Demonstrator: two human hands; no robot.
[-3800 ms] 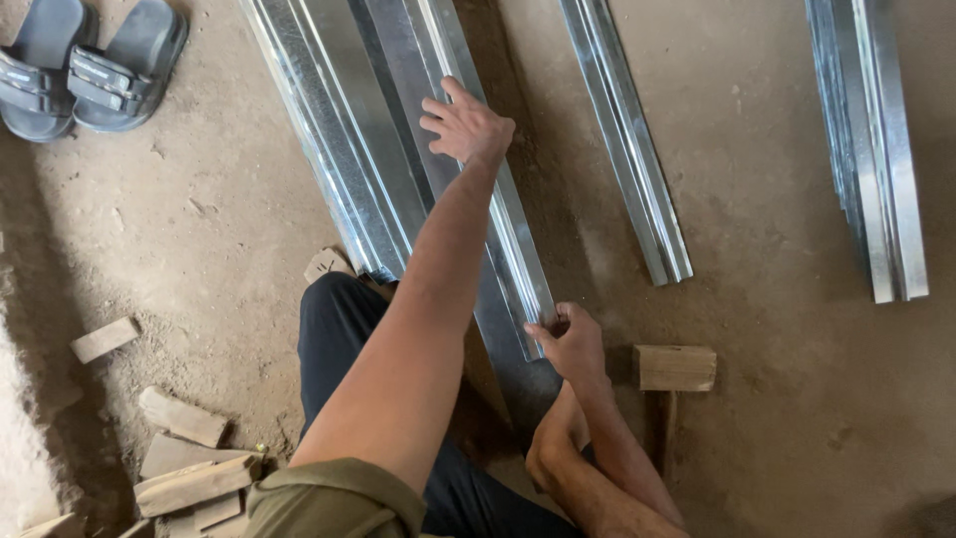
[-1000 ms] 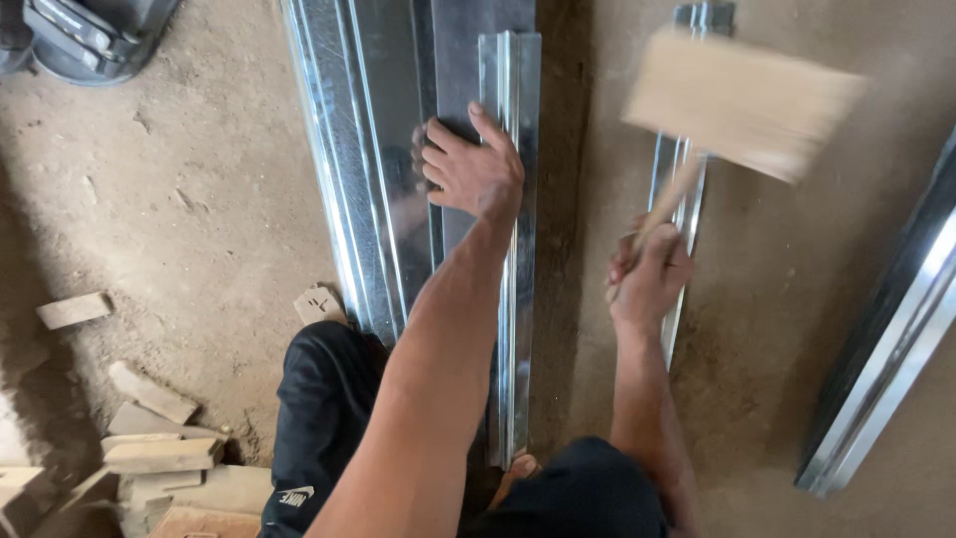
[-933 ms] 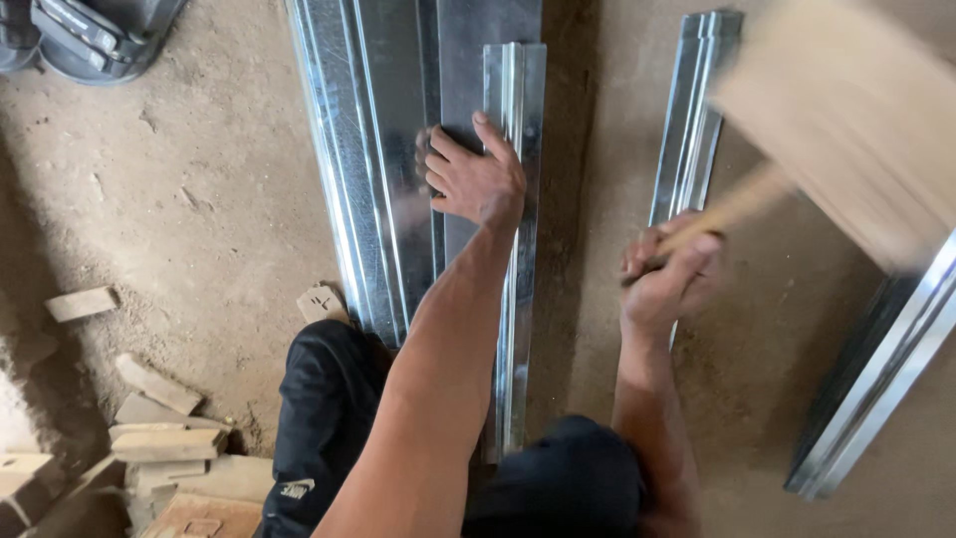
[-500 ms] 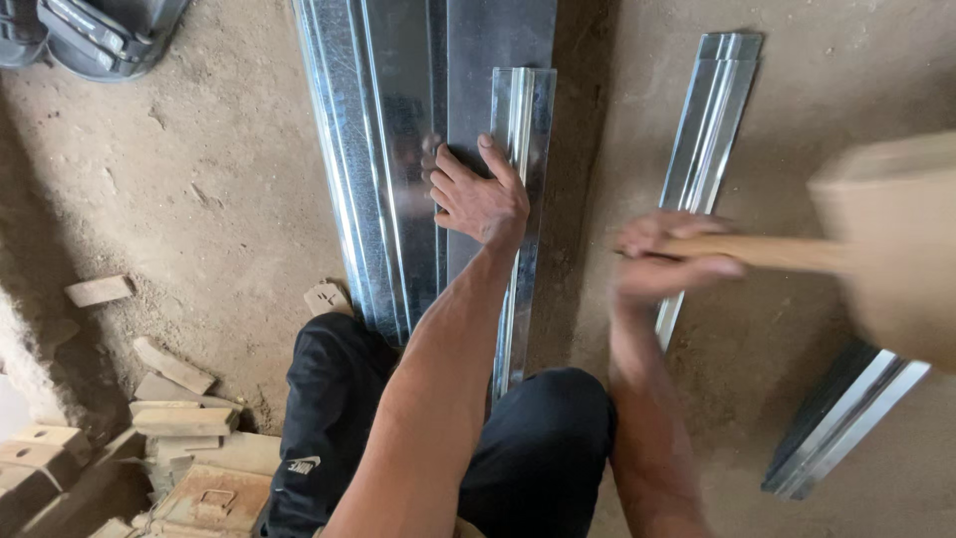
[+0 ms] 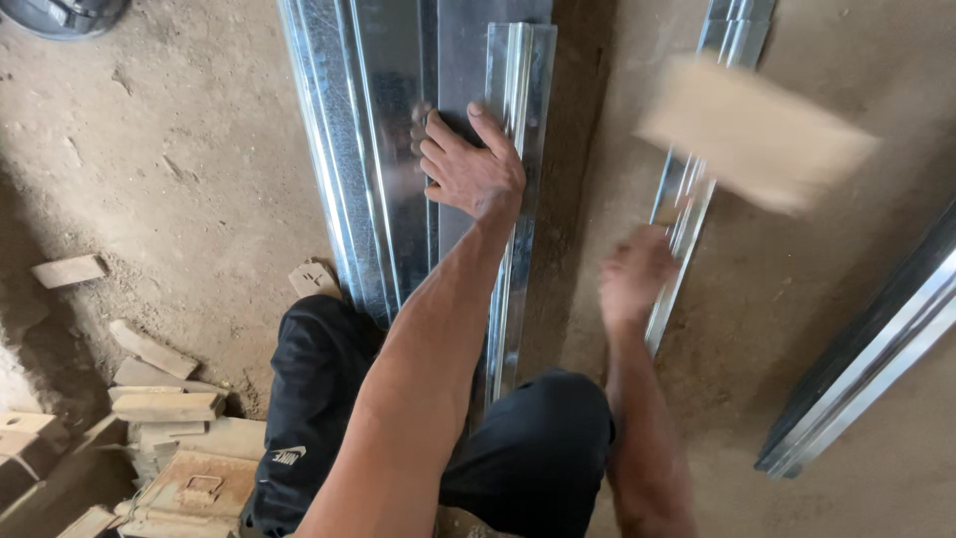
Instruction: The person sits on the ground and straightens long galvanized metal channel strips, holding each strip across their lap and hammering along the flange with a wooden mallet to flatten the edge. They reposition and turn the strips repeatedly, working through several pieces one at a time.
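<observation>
My left hand [image 5: 468, 164] lies flat, fingers spread, on the folded sheet-metal channels [image 5: 383, 149] that run away from me across the dirt floor. A narrower shiny channel piece [image 5: 518, 95] lies on top, just right of that hand. My right hand [image 5: 632, 274] is closed around the handle of a wooden mallet, whose blurred block head [image 5: 752, 130] is raised up and to the right. My knees in black trousers [image 5: 538, 453] straddle the near end of the metal.
Another metal channel [image 5: 687, 189] lies on the floor to the right, behind the mallet. A dark one [image 5: 876, 349] slants at the far right. Wooden offcuts [image 5: 164, 403] are piled at the lower left, with one loose block [image 5: 68, 270] beside them.
The mallet has swung: it was raised, dropped level and out to the right half a second ago, and is now lifted again. My left hand has stayed pressed on the metal.
</observation>
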